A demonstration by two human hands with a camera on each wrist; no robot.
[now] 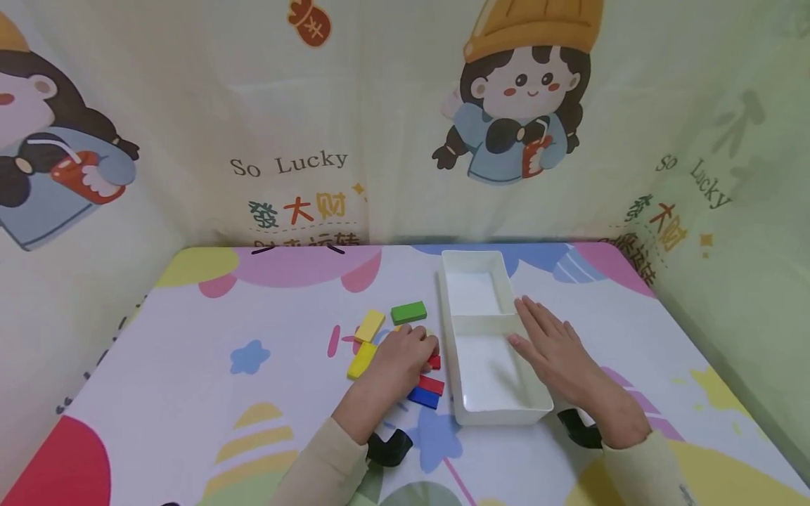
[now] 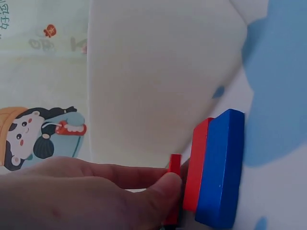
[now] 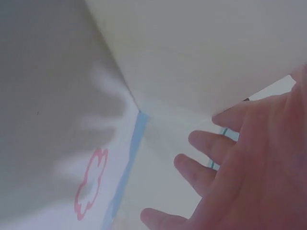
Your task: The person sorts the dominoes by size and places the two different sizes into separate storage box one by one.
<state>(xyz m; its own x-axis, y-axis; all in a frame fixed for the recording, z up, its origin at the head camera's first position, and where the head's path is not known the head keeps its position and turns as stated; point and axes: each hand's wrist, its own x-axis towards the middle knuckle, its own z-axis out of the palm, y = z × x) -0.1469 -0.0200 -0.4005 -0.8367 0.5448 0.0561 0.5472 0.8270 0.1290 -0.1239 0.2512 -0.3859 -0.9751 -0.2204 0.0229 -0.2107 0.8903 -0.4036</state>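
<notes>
With thumb and finger my left hand (image 1: 399,362) pinches a small red block (image 2: 175,164) at the left side of the white two-compartment box (image 1: 484,325). Beside those fingertips, a second red block (image 2: 195,165) lies against a blue block (image 2: 223,167). Two yellow blocks (image 1: 370,326) and a green block (image 1: 408,313) lie around the far and left sides of this hand, which partly hides the pile. My right hand (image 1: 560,351) is at the box's right side wall, fingers extended and spread, its fingertips close to the rim; it holds nothing.
A patterned cloth (image 1: 158,351) covers the table, with printed curtains (image 1: 405,126) hanging behind and at both sides. Black curved pieces (image 1: 389,448) sit under both wrists. No blocks show inside the box's compartments.
</notes>
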